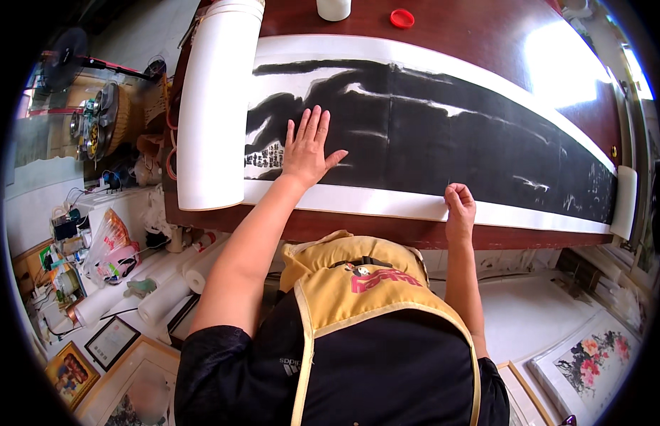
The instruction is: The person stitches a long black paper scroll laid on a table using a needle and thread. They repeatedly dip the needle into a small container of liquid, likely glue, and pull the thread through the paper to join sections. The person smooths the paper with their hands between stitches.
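Note:
A long black-and-white ink scroll point(429, 142) with white borders lies unrolled across the dark red table point(458, 28). Its left end runs to a thick white paper roll point(215, 106), and a smaller white roll point(623, 202) sits at its right end. My left hand point(308, 150) rests flat on the black part, fingers stretched upward and thumb out to the side. Above the scroll's near border, my right hand point(460, 204) is closed in a pinch, thumb against fingers. Whatever may be between those fingertips is too small to make out.
A red lid point(402, 18) and a white container point(333, 8) stand at the table's far side. Left of the table are a fan point(99, 121), a plastic bag point(111, 248), paper rolls point(163, 298) and framed pictures point(112, 342). A flower painting point(592, 358) lies at lower right.

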A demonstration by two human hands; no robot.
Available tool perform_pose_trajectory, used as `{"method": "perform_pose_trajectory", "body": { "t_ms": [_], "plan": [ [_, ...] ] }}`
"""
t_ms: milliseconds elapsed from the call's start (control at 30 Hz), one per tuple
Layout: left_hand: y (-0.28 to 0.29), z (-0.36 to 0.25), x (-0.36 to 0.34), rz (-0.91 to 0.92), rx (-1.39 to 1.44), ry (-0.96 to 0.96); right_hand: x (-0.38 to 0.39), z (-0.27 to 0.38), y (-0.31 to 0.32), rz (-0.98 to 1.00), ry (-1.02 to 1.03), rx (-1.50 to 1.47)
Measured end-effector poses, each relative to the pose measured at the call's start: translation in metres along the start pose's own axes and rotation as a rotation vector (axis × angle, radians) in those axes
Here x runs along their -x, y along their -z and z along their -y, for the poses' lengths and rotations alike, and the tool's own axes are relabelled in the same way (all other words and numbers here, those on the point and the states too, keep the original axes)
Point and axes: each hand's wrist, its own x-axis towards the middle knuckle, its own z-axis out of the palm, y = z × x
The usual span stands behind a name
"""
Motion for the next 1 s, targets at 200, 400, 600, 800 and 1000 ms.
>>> {"method": "perform_pose_trajectory", "body": {
  "t_ms": [200,400,600,800,1000],
  "plan": [
    [0.001,-0.004,-0.004,0.026,-0.037,-0.012,0.005,0.000,-0.016,-0.005,0.030,0.000],
    [0.018,-0.016,-0.022,0.214,-0.111,-0.018,0.019,-0.007,-0.016,-0.056,0.014,0.015],
    [0.006,-0.009,-0.018,0.133,-0.024,-0.144,0.026,-0.008,-0.031,-0.040,0.012,0.003],
    [0.004,-0.017,-0.025,0.181,0.046,-0.202,0.028,-0.014,-0.038,-0.055,-0.001,-0.009],
    [-0.006,-0.010,-0.015,0.111,0.262,-0.336,0.030,-0.016,-0.044,-0.033,-0.001,-0.003]
  ]
}}
